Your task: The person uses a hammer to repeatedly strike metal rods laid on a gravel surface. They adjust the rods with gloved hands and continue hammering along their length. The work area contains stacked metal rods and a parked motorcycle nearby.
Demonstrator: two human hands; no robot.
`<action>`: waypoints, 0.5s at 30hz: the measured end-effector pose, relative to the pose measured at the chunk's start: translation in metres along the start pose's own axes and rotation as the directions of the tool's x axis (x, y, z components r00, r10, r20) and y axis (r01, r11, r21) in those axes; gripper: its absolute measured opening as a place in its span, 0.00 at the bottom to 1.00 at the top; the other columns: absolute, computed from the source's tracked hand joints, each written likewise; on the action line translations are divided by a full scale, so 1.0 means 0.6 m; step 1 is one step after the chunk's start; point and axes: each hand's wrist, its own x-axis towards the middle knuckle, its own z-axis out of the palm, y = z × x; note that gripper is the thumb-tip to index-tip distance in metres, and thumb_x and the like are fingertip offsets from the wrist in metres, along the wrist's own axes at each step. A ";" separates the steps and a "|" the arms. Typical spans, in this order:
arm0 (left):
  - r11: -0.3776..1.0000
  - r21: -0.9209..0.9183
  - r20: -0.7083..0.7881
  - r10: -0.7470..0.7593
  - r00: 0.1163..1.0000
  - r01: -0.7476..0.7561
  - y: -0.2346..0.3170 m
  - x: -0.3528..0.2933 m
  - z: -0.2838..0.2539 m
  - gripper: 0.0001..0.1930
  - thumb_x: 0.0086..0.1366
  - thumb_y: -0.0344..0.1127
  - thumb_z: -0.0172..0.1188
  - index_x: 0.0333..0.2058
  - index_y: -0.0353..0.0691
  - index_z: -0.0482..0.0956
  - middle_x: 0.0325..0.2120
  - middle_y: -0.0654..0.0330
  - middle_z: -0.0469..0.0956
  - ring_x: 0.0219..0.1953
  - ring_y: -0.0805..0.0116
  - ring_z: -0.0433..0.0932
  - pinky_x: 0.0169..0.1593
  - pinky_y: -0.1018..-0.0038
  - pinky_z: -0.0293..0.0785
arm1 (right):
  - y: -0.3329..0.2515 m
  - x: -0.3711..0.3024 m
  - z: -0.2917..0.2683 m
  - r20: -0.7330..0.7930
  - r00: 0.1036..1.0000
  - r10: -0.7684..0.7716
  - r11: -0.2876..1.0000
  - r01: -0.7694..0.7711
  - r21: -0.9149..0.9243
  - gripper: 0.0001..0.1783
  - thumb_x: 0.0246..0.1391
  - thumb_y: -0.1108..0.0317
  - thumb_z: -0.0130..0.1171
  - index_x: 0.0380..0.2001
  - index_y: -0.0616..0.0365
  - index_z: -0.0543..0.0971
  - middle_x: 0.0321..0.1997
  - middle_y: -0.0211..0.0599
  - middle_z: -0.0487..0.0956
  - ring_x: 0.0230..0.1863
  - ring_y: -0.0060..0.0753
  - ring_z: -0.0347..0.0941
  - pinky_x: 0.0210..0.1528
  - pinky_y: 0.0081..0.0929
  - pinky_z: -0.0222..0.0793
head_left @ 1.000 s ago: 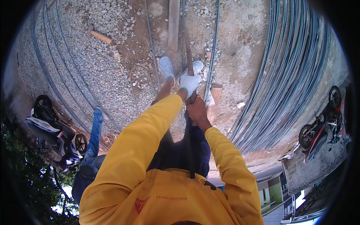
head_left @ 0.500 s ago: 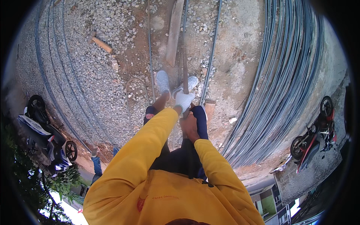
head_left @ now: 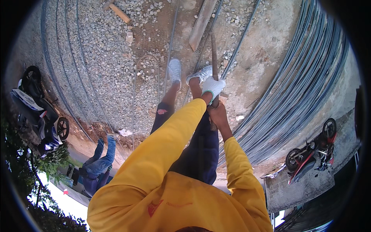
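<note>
In front of my legs I grip a long, rusty-brown bar with both hands. My left hand, in a white knitted glove, is closed around its middle. Just nearer to me, my bare right hand wraps the bar's lower part, and a short end sticks out below. The bar's far end meets a thin steel rod on the ground near a wooden plank; how they join is too small to tell.
Many long steel rods lie bundled at right; single rods run along the left. A hammer lies on gravel at far left. A bent rod lies left of my legs. Motorcycles stand at both sides; a person in jeans is behind left.
The bar and both my hands have shifted right in the picture, and my legs now show more. The view has turned, and the person behind left has come further into sight.
</note>
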 end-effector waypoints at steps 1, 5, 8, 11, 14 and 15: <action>0.999 -0.014 0.009 -0.036 0.999 0.036 0.008 -0.006 -0.002 0.22 0.57 0.49 0.71 0.37 0.33 0.85 0.30 0.50 0.87 0.35 0.55 0.87 0.39 0.61 0.80 | -0.008 -0.004 -0.007 0.031 0.999 0.005 1.000 -0.006 0.008 0.16 0.56 0.68 0.64 0.42 0.69 0.74 0.28 0.43 0.81 0.18 0.33 0.78 0.19 0.33 0.71; 0.984 -0.140 0.053 -0.108 0.993 0.114 0.057 -0.024 -0.008 0.23 0.57 0.51 0.72 0.40 0.34 0.85 0.30 0.51 0.86 0.34 0.57 0.86 0.38 0.61 0.79 | -0.050 -0.017 -0.047 0.100 0.994 0.036 0.998 -0.042 0.056 0.12 0.56 0.71 0.63 0.40 0.65 0.74 0.25 0.35 0.77 0.16 0.30 0.73 0.19 0.31 0.69; 0.940 -0.307 0.107 -0.123 0.987 0.151 0.095 -0.029 -0.003 0.23 0.58 0.51 0.72 0.41 0.35 0.83 0.30 0.56 0.83 0.32 0.61 0.82 0.38 0.62 0.77 | -0.087 -0.022 -0.089 0.183 0.980 0.076 0.979 -0.108 0.172 0.13 0.56 0.71 0.64 0.42 0.62 0.73 0.25 0.30 0.74 0.18 0.23 0.69 0.21 0.26 0.67; 0.899 -0.394 0.148 -0.143 0.979 0.191 0.114 -0.030 -0.004 0.24 0.58 0.50 0.72 0.41 0.34 0.82 0.32 0.56 0.83 0.34 0.62 0.82 0.39 0.62 0.77 | -0.115 -0.024 -0.111 0.202 0.977 0.069 0.986 -0.098 0.138 0.13 0.57 0.70 0.64 0.43 0.62 0.73 0.26 0.29 0.74 0.18 0.21 0.68 0.22 0.26 0.67; 0.885 -0.401 0.151 -0.190 0.970 0.236 0.118 -0.031 -0.004 0.21 0.56 0.46 0.72 0.38 0.34 0.79 0.30 0.54 0.82 0.31 0.58 0.82 0.37 0.60 0.77 | -0.125 -0.033 -0.114 0.246 0.965 0.089 0.978 -0.131 0.161 0.14 0.59 0.68 0.64 0.43 0.61 0.73 0.27 0.28 0.73 0.18 0.21 0.68 0.22 0.25 0.67; 0.888 -0.387 0.153 -0.205 0.967 0.249 0.117 -0.032 -0.004 0.21 0.56 0.45 0.72 0.38 0.34 0.79 0.30 0.54 0.82 0.31 0.58 0.82 0.37 0.60 0.77 | -0.125 -0.036 -0.113 0.236 0.968 0.087 0.971 -0.135 0.197 0.13 0.59 0.68 0.64 0.44 0.60 0.73 0.27 0.29 0.73 0.18 0.21 0.68 0.22 0.25 0.67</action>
